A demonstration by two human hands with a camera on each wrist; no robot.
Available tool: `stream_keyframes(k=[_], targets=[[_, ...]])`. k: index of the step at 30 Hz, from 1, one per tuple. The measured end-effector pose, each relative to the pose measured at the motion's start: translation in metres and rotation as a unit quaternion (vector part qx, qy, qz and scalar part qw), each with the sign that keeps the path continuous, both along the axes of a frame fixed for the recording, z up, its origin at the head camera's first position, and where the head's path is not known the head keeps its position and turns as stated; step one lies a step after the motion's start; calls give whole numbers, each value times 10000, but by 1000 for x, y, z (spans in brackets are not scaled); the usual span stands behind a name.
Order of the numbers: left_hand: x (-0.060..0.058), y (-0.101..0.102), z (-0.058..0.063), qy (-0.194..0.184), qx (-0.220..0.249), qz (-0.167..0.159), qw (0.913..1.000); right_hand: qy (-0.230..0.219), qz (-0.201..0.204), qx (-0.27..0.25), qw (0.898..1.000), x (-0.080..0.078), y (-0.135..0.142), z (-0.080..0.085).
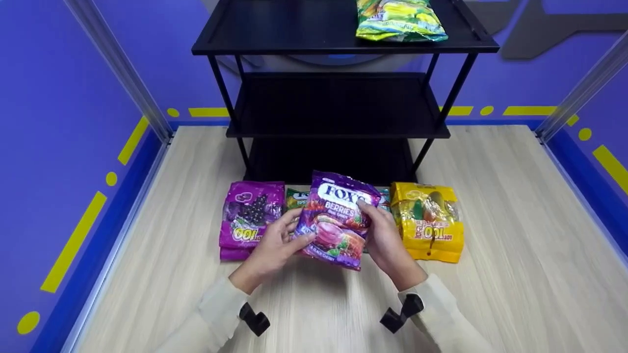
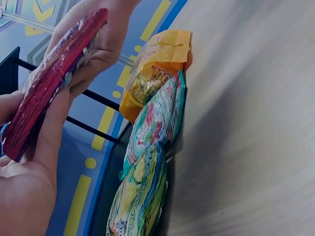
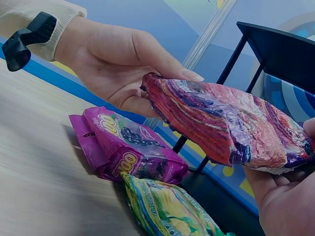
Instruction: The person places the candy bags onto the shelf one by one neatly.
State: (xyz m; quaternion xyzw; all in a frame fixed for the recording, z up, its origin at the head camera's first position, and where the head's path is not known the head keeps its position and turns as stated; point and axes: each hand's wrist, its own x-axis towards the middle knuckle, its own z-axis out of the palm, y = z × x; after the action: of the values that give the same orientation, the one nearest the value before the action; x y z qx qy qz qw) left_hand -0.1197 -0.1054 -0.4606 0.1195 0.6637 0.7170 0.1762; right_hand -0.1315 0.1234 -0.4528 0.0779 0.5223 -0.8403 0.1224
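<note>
At the centre of the head view, the Fox's Berries candy bag [image 1: 338,220] is up off the tabletop [image 1: 314,314] between two grasping hands, the left hand [image 1: 271,249] pinching its lower left edge and the right hand [image 1: 389,242] its right edge, so neither is clearly nearer. Its long axis tilts slightly, top end rightward, towards the black shelf rack [image 1: 338,105], whose top tier bears a green-and-yellow bag [image 1: 400,19] at upper right; a purple bag [image 1: 252,206] and yellow bag [image 1: 431,215] stand either side.
</note>
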Motion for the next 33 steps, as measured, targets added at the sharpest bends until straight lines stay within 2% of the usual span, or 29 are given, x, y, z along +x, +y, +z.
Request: stream_keyframes(k=[5,12,18,25,33], targets=[[3,1,3,40,143,217,9997,123,163,-162,9997,1,1,0],[4,3,6,490,279,477,9973,397,420,-315,9978,5,1,1],[2,6,12,637,539,841,9930,442,595,93,9972,11,-2,3],[0,10,18,795,715,1314,9855,561,620,853,9928,14,-6,5],[1,15,25,866,874,1569,9799,632,427,851,9934,13,-14,9]])
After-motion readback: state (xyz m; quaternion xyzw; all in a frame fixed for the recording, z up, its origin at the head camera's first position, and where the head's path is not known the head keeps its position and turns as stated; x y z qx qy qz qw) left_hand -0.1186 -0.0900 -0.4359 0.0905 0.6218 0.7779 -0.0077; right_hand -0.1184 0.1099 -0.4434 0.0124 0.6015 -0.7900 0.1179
